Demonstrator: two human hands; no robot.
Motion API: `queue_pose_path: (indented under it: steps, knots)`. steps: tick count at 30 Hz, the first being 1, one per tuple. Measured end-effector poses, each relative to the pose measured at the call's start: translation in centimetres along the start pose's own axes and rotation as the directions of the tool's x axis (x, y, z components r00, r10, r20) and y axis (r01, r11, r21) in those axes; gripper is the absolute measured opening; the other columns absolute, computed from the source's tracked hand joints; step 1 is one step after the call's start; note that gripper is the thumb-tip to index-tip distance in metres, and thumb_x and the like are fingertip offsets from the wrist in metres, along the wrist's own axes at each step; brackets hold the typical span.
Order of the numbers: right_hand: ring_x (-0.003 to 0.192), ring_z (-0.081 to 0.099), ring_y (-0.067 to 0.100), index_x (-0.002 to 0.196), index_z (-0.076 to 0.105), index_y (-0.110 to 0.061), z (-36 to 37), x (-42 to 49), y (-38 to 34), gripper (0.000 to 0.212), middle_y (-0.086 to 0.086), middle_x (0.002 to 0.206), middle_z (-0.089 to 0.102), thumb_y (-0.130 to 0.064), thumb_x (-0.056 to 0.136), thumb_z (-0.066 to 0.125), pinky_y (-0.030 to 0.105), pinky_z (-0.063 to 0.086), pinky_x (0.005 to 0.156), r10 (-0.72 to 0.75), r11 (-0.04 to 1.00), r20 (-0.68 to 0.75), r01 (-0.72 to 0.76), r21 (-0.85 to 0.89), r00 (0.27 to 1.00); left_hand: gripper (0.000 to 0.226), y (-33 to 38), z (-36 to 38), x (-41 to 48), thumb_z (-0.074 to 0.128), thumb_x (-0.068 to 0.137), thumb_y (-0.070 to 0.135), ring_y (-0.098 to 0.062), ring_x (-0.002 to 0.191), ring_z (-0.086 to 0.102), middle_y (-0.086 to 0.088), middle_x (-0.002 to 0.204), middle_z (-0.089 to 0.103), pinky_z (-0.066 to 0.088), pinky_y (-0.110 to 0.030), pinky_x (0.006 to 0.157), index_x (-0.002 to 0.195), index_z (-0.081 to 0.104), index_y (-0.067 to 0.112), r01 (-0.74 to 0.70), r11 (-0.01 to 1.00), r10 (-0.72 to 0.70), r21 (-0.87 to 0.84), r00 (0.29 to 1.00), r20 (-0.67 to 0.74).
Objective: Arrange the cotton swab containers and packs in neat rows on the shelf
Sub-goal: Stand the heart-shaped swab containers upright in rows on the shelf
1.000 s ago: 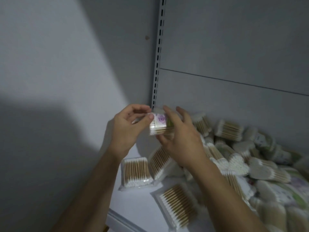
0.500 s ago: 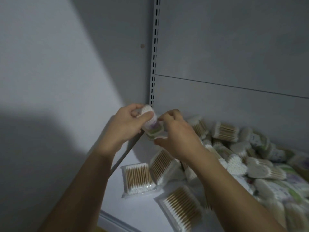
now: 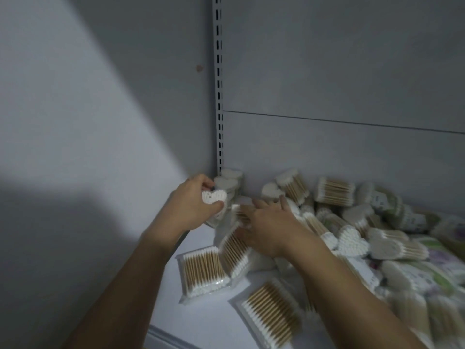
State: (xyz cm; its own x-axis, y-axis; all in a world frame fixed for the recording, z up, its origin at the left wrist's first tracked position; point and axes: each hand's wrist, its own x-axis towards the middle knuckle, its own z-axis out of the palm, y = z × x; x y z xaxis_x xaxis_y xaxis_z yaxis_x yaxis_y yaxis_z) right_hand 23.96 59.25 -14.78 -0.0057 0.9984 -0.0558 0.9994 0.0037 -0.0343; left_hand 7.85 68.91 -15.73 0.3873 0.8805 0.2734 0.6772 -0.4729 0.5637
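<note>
Left hand was wrapped round a heart-shaped swab container, held on edge near the back-left corner of the shelf. It sat just in front of two more heart containers already lined up against the slotted upright. Looked like the placing step: adding the third piece to that corner row. Next move likely needed it set down flush with the other two, heart face aligned, then released.

One flat pack lay at the front-left, with a second pack leaning against it and a third at the front edge. These sat near the row's path and would probably need shifting.

Right hand was open, fingers stretched over the loose pile, gripping nothing I could see; it was blurred. The pile covered the shelf's right side, unsorted.
</note>
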Motion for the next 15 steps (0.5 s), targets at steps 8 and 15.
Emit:
queue_pose_path:
  steps: [8, 15]
  knots:
    - [0.147, 0.008, 0.013, 0.149, 0.031, -0.028, 0.5, -0.5, 1.1, 0.061, 0.002, 0.160, 0.016, -0.058, 0.098, 0.022, 0.045, -0.006, 0.116, -0.065, 0.998, 0.047, 0.065, 0.008, 0.997, 0.031, -0.9, 3.1, 0.7, 0.071, 0.083, 0.038, -0.020, 0.097, 0.058, 0.002, 0.109, 0.059, 0.047, -0.035, 0.087, 0.110, 0.065, 0.024, -0.036, 0.999, 0.039, 0.030, 0.993, -0.111]
    - [0.147, 0.011, 0.010, 0.144, 0.037, -0.038, 0.0, -0.7, 1.8, 0.051, -0.001, 0.159, 0.021, -0.057, 0.097, 0.032, 0.042, -0.001, 0.118, -0.125, 0.986, -0.001, 0.124, 0.107, 0.992, 0.023, -1.4, 4.4, 0.2, 0.074, 0.083, 0.021, -0.016, 0.079, 0.054, 0.000, 0.108, 0.060, 0.037, -0.023, 0.073, 0.104, 0.068, 0.016, -0.124, 0.989, 0.101, -0.081, 0.966, -0.237]
